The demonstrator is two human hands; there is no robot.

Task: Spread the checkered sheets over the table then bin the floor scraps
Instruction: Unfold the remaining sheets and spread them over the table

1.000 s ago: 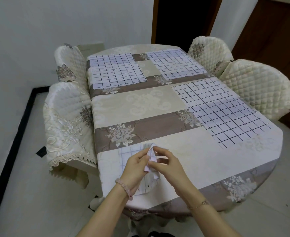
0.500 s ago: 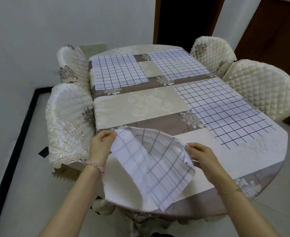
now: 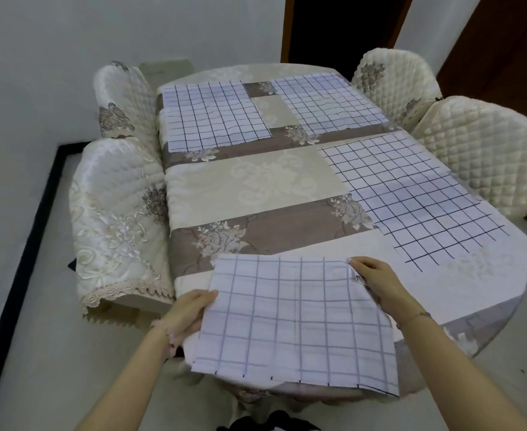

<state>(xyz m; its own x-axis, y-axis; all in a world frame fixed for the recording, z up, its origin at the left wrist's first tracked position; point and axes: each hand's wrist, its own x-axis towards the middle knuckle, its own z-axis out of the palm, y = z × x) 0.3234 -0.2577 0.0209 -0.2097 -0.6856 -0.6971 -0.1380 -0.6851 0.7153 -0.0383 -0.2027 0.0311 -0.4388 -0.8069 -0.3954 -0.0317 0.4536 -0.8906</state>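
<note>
A: What takes up the most room?
B: The table (image 3: pixel 256 181), under a cream and brown floral cloth, with four padded chairs pulled in, two along each long edge.

A: And on the tabletop?
B: Three checkered sheets lie flat. The biggest (image 3: pixel 417 194) runs along the right edge. One (image 3: pixel 215 116) sits at the far left corner, another (image 3: pixel 327 104) toward the far right corner, with bare cloth between them.

A: Where is the fourth sheet?
B: The fourth sheet (image 3: pixel 296 325) is at the near edge, toward the left corner, opened out. Its near border hangs just past the table edge. Its grid lines look paler than those of the others.

A: The hands?
B: The left hand (image 3: pixel 187 312) grips the fourth sheet's left border, fingers tucked beneath the fabric. The right hand (image 3: pixel 377 281) pinches its far right corner between thumb and fingertips. Each wrist wears a bracelet.

A: Any scraps on the floor?
B: A small dark piece (image 3: pixel 72 263) shows behind the nearer left chair; I cannot tell what it is.
</note>
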